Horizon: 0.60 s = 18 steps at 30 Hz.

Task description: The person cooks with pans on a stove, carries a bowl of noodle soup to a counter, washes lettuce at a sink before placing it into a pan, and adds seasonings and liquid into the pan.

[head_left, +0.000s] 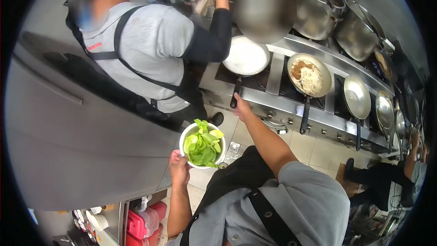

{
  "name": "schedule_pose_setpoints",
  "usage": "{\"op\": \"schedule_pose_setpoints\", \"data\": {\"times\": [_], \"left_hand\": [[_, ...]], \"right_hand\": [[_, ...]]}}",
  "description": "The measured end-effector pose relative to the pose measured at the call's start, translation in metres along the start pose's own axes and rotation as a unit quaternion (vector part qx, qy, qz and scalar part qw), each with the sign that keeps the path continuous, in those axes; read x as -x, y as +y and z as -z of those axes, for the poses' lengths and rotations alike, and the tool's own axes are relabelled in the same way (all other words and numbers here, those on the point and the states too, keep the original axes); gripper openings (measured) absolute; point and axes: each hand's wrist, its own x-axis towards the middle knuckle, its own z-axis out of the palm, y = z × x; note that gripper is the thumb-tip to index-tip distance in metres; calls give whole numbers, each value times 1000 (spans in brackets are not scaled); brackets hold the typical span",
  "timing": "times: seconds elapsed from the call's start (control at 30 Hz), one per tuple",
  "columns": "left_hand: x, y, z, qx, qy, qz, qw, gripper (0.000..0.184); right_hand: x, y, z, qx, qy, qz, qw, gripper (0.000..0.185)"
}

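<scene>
My left hand [179, 166] is closed on the rim of a white bowl [183, 132], held at waist height over the floor. Green lettuce leaves [202, 148] fill the bowl. My right hand [242, 108] is closed on the black handle [238, 89] of a frying pan, near its end. That frying pan [246, 55] sits on the stove, its inside covered in white. To its right is another frying pan [309, 75] with a creamy, partly brown food in it, its handle pointing toward me.
Two more pans [357, 96] [385, 110] stand farther right on the stove [275, 73]. Large steel pots [317, 13] line the back. A co-worker [150, 41] stands close on the left, holding a cloth [203, 2]. Another person [378, 177] is at far right. A steel refrigerator [91, 141] borders my left.
</scene>
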Motion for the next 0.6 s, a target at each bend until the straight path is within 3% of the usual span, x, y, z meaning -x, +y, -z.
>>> {"op": "schedule_pose_setpoints", "data": {"times": [0.07, 0.13, 0.2, 0.27, 0.43, 0.6], "left_hand": [[-7, 4, -2, -1, -33, 17, 999, 16], [-24, 9, -11, 4, -39, 14, 999, 16], [-46, 13, -24, 21, -68, 24, 997, 16], [-74, 18, -41, 23, -80, 21, 996, 17], [-178, 54, -105, 46, -173, 36, 983, 19], [-259, 77, -146, 42, -186, 18, 982, 28]], "right_hand": [[14, 8, 6, 106, 77, 83, 988, 47], [43, 13, 10, 115, 107, 239, 958, 35], [104, -16, 17, 51, -5, 200, 978, 34], [111, -12, 36, 105, -54, 180, 977, 29], [111, -30, 59, 245, -74, 155, 954, 26], [92, -58, 50, 263, -43, 164, 950, 31]]}}
